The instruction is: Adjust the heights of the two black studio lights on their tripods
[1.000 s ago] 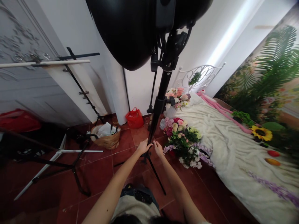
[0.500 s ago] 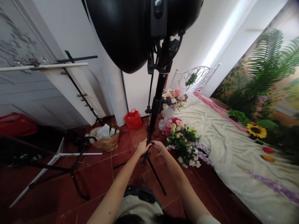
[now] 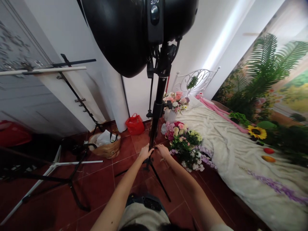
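Observation:
A tall black light stand [image 3: 157, 110] rises in front of me, with a large black lamp head [image 3: 117, 35] at its top. My left hand [image 3: 145, 152] is wrapped round the lower part of the pole. Close beside it on the right, my right hand [image 3: 162, 150] has its fingers closed at a small dark knob or clamp on the pole. The stand's thin black legs [image 3: 160, 183] spread on the red tiles below my hands.
A basket [image 3: 108, 148], a red bag [image 3: 135, 124] and white stand legs [image 3: 79, 162] are on the left. Flower bouquets [image 3: 184, 136] stand right of the pole, beside a bed [image 3: 223, 141] with a cream cover. A backdrop stand [image 3: 74, 93] leans behind.
The view has shifted slightly, so the lamp, pole and bed appear further left. Both hands stay at the same part of the pole, and my right hand's fingers have shifted a little.

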Demonstrator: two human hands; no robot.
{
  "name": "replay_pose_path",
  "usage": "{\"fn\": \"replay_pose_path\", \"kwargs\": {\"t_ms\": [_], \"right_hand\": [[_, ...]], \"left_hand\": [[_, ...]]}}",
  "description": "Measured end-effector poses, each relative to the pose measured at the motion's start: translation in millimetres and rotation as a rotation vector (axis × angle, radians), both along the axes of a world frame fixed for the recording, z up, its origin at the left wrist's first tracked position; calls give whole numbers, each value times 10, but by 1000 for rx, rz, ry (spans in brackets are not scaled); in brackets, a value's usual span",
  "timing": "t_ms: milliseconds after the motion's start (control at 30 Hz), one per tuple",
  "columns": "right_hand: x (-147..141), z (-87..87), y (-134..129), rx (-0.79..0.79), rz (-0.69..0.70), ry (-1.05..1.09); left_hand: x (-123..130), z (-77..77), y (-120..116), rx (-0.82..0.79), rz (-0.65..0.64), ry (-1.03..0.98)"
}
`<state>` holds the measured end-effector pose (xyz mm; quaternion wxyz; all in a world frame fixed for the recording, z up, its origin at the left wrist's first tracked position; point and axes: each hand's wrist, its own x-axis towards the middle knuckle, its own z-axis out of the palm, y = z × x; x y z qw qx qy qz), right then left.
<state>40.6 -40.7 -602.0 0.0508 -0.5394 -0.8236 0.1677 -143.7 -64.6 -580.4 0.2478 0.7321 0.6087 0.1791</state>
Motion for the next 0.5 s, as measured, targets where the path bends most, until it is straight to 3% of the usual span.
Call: {"fn": "replay_pose_path", "kwargs": {"t_ms": [167, 500], "right_hand": [[-238, 203, 252, -111, -22, -206], [-415, 371, 524, -240, 27, -303]], "left_hand": [[-5, -57, 17, 7, -5, -14], [-33, -34, 3, -6, -18, -57]]}}
